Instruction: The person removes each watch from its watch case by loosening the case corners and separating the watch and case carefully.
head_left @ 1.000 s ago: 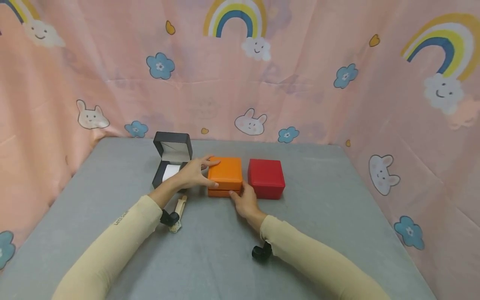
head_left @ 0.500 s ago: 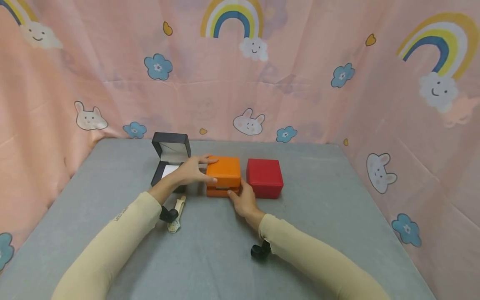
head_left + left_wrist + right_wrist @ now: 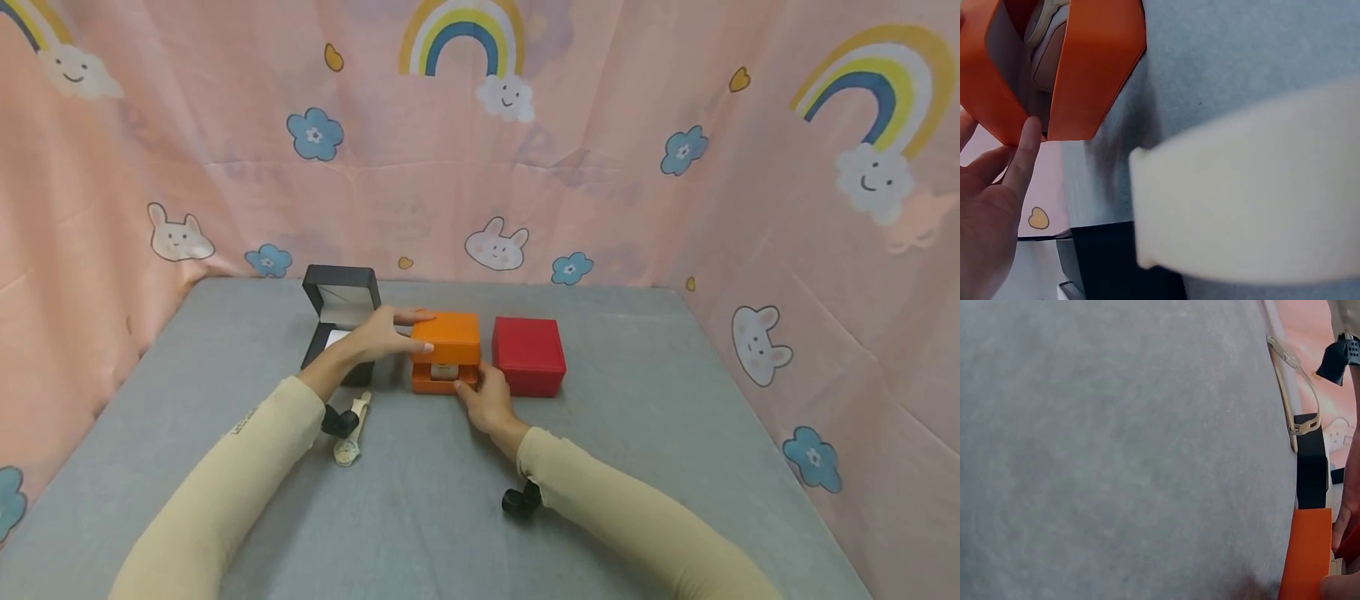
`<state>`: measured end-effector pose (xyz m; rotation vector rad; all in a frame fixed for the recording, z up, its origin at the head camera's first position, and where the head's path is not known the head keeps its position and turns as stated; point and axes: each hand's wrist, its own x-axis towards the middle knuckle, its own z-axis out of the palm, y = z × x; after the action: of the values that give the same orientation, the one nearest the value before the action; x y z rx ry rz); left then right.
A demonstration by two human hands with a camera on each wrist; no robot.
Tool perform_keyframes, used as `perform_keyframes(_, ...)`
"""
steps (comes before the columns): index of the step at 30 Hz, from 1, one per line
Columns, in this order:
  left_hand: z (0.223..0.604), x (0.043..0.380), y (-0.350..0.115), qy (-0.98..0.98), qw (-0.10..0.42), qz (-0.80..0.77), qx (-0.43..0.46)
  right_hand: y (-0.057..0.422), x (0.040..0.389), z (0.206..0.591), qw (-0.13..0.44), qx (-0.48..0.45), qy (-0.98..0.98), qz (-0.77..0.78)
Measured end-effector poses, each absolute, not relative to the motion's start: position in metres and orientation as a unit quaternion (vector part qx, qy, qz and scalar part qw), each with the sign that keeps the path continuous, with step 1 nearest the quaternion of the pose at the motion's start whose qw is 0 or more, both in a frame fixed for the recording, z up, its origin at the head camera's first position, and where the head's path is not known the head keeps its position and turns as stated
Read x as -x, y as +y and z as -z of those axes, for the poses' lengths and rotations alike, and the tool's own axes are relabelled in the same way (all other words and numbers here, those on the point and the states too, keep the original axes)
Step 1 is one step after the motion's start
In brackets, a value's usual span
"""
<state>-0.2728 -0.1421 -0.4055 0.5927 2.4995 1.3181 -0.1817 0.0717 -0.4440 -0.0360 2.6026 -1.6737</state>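
An orange watch box [image 3: 459, 333] stands in the middle of the table, its lid partly raised. My left hand [image 3: 375, 335] holds the lid at its left side, thumb at the front and fingers at the top. On the lower right of the box, my right hand [image 3: 489, 402] grips the base, thumb at the front edge. Inside the gap, the left wrist view shows part of a watch [image 3: 1041, 25] round a pale cushion [image 3: 1049, 59]. The right hand's fingertips behind the box are hidden.
An open black watch box [image 3: 341, 279] stands to the left, partly behind the left hand. A closed red box [image 3: 528, 357] sits to the right. One loose cream watch [image 3: 347, 452] lies near the left wrist. A blurred white shape [image 3: 1241, 200] crosses the left wrist view.
The orange lid has risen from nearly closed to partly open, lifted by the left hand, and the cushion inside now shows. The right hand has stayed on the base.
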Motion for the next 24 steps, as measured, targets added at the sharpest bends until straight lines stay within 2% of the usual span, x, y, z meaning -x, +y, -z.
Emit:
perform_keyframes(13,0.4098,0.2762,-0.1412,0.853,0.111,-0.478,-0.178,0.0723,0.1827,0.4398,0.033,0.023,0.851,0.524)
perform_keyframes(24,0.408,0.2811,-0.1348,0.842,0.122,-0.508,-0.134,0.0731,0.184,0.4397,0.033,0.029,0.868,0.494)
